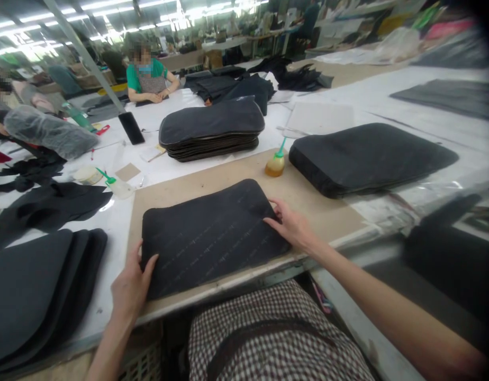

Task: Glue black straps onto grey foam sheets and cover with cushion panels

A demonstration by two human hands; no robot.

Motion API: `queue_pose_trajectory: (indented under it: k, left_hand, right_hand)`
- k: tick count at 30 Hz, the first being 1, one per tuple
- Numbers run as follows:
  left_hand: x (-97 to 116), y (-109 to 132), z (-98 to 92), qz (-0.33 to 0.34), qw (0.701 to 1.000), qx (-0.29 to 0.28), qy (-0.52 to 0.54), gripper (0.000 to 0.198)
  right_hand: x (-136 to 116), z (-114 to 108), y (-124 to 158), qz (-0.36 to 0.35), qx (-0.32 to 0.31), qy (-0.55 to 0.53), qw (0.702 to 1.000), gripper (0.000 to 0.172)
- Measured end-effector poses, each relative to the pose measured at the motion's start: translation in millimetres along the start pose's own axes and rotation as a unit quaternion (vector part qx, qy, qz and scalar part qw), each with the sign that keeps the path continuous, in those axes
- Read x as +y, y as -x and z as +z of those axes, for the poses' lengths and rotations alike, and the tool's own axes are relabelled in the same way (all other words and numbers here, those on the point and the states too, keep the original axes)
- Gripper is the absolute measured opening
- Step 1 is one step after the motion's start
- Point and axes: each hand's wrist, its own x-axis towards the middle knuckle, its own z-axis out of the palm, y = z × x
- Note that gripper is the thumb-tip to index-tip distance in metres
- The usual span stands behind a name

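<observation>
A black panel with rounded corners and rows of faint print (213,238) lies on a brown board (327,222) at the table's front edge. My left hand (131,280) grips its left edge, thumb on top and fingers at the side. At the right edge, my right hand (288,222) pinches the panel between thumb and fingers. Just behind it stands a small bottle of amber liquid with a green nozzle (274,165). To the right is a stack of similar black panels (371,153).
More dark panels (26,291) are piled at the left. A stack of black edged pieces (213,124) sits farther back, near a post (89,63). A second green-nozzled bottle (119,186) stands at the left. Across the table, a co-worker in green sleeves (151,79) handles dark material.
</observation>
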Motion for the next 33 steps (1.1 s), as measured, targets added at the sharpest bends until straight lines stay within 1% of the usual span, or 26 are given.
queue_pose_trajectory:
  k: [7, 16, 25, 33]
  left_hand:
    - [-5, 1, 1.9, -0.004, 1.0, -0.007, -0.014, 0.058]
    - [1, 3, -1.7, -0.004, 1.0, -0.018, -0.022, 0.058]
    - [2, 4, -1.2, -0.004, 1.0, -0.016, -0.021, 0.058]
    - [7, 4, -3.5, -0.006, 1.0, -0.025, -0.016, 0.057]
  right_hand:
    - [-2, 3, 5, 0.003, 0.0, 0.0, 1.0, 0.056]
    - [0, 3, 6, 0.009, -0.001, 0.016, 1.0, 0.054]
    - [6, 6, 6, -0.014, 0.016, 0.028, 0.999, 0.052]
    - [9, 5, 6, -0.013, 0.017, 0.035, 0.999, 0.051]
